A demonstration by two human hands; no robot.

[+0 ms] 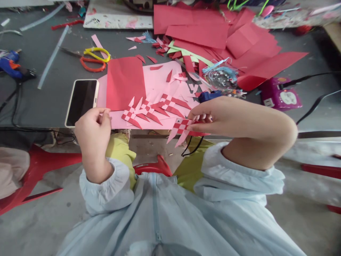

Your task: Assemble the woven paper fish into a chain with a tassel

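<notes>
One checked pink and red paper fish [183, 124] is hanging in the right hand [217, 115], right by the near edge of the dark surface [118, 46]. The thumb and fingers are gripping its red end, a little round eye is showing on top, and its pink points are poking out toward seven o'clock. From this fish, the left hand [93, 128] is resting over at nine o'clock. Its fingers are curling in and the tips are pressing together, but I cannot tell if they are pinching something tiny. Three more checked fish [147, 110] are lying close by at ten o'clock, on a big pink sheet [154, 85]. Past them, a red paper square [125, 83] is lying at ten o'clock, on the pink sheet too. A phone [82, 101] is lying at nine o'clock, just behind the left hand. Scissors with yellow and red handles [97, 58] are sitting farther off at ten o'clock, and a blue tool [10, 65] is lying even farther that way. At one o'clock, a clear bag [221, 78] is sitting in front of a messy pile of red paper [199, 35]. A purple box [281, 96] is sitting at two o'clock with a black cord running to it.
</notes>
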